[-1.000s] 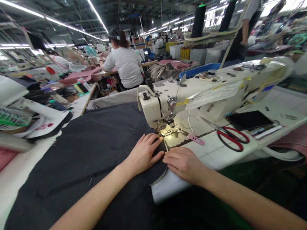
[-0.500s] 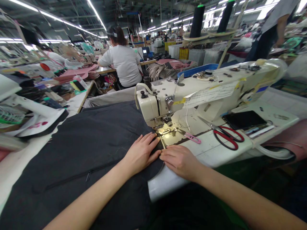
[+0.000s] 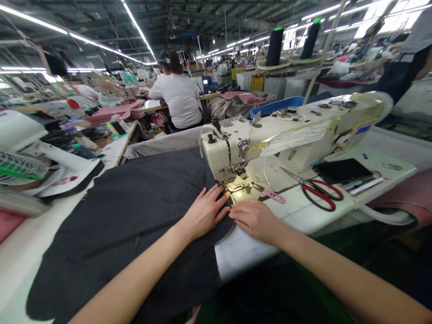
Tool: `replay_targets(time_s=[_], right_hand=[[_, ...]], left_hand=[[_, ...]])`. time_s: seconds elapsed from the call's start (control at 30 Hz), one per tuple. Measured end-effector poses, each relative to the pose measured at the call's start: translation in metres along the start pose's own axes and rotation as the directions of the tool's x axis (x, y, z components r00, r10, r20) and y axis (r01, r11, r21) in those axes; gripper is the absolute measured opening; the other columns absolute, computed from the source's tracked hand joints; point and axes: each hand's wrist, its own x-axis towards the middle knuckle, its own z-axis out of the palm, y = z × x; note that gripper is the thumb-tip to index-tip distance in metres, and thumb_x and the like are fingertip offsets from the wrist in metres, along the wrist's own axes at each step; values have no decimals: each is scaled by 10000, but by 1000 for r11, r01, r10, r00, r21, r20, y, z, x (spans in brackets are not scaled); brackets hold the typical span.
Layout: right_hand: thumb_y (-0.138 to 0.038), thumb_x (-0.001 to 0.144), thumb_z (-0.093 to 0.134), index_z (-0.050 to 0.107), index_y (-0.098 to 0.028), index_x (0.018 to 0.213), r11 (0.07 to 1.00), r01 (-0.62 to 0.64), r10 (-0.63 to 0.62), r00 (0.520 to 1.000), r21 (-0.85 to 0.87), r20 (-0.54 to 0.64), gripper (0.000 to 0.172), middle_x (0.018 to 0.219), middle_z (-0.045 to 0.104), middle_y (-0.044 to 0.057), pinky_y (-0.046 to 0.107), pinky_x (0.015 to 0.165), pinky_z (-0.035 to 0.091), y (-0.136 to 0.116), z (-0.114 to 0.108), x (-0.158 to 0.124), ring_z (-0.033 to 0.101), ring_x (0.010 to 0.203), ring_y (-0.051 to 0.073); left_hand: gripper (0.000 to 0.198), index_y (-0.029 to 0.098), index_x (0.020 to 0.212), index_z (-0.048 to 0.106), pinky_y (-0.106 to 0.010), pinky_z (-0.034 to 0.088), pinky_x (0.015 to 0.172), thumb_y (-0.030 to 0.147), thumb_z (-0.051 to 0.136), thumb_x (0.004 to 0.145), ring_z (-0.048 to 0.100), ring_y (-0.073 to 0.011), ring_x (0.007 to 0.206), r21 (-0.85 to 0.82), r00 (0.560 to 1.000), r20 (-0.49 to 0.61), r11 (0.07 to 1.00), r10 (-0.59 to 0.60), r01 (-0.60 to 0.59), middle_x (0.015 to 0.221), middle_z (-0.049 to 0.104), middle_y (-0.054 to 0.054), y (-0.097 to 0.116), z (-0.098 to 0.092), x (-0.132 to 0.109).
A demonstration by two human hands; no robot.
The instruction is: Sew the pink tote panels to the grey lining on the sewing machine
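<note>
A large piece of black fabric with a zipper lies across the sewing table, its right edge reaching the presser foot of a cream sewing machine. My left hand rests flat on the fabric just in front of the needle area, fingers stretched forward. Close beside it, my right hand has its fingertips pressed together at the fabric's curved edge, where a narrow pale strip runs toward the foot. The fingers hide what exactly is pinched. Pink-handled thread snips lie right of the foot.
Red-and-black scissors and a dark phone lie on the table at right. A white fan-like device stands at left. Behind the machine are a blue bin and black thread cones. A co-worker sits ahead.
The view has shifted slightly. The fabric's left part has slid rightward, with more pale table showing there. Both hands keep their places near the presser foot.
</note>
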Motion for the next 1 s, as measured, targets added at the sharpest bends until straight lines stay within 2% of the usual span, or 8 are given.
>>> replay_targets(time_s=[0.13, 0.27, 0.4, 0.6, 0.83, 1.0], right_hand=[[-143, 950, 557, 704, -147, 946, 1000, 7, -7, 1000, -25, -4, 147, 914, 730, 70, 333, 828, 528, 0, 0, 1, 661, 845, 192], [-136, 970, 525, 701, -152, 964, 1000, 8, -8, 1000, -27, -12, 177, 906, 722, 58, 344, 885, 504, 1, 2, 1, 651, 851, 180], [-131, 963, 536, 697, -155, 926, 998, -9, 8, 1000, -68, -14, 167, 874, 686, 45, 366, 928, 473, 0, 1, 1, 613, 853, 187], [-142, 975, 506, 679, -176, 916, 990, -18, 19, 1000, -141, 7, 185, 794, 650, 22, 384, 1011, 417, -1, 1, 0, 582, 829, 182], [-144, 980, 491, 682, -166, 956, 990, -17, 19, 1000, -142, 18, 194, 861, 701, 55, 330, 804, 463, -3, 1, -5, 623, 839, 192], [-127, 996, 436, 684, -154, 960, 988, -2, -1, 1000, -155, -19, 252, 895, 728, 65, 316, 760, 460, -5, 0, -6, 642, 803, 185]], left_hand=[[459, 154, 1395, 432, -526, 390, 1163, 374, 362, 997, 350, -280, 1423, -12, 998, -4, 998, -60, 60, 1496, 404, -149, 5, 2, -4], [464, 143, 1400, 425, -500, 398, 1169, 356, 411, 988, 443, -242, 1353, -67, 994, -30, 993, -101, 99, 1457, 460, -127, 8, 0, -9], [424, 150, 1360, 493, -419, 466, 1122, 337, 423, 985, 486, -224, 1311, -159, 993, -94, 986, -71, 55, 1429, 492, -118, 4, 1, -12], [393, 188, 1336, 525, -435, 453, 1131, 328, 444, 977, 448, -236, 1326, -106, 994, -104, 994, -26, 15, 1429, 480, -97, 1, 5, -10], [413, 211, 1373, 484, -445, 451, 1120, 337, 393, 990, 420, -239, 1320, -64, 998, -59, 998, -15, 11, 1423, 441, -105, 3, 1, -8], [409, 228, 1372, 492, -450, 449, 1115, 330, 377, 993, 419, -240, 1308, -64, 999, -32, 998, -7, 5, 1416, 434, -102, 2, -1, -6]])
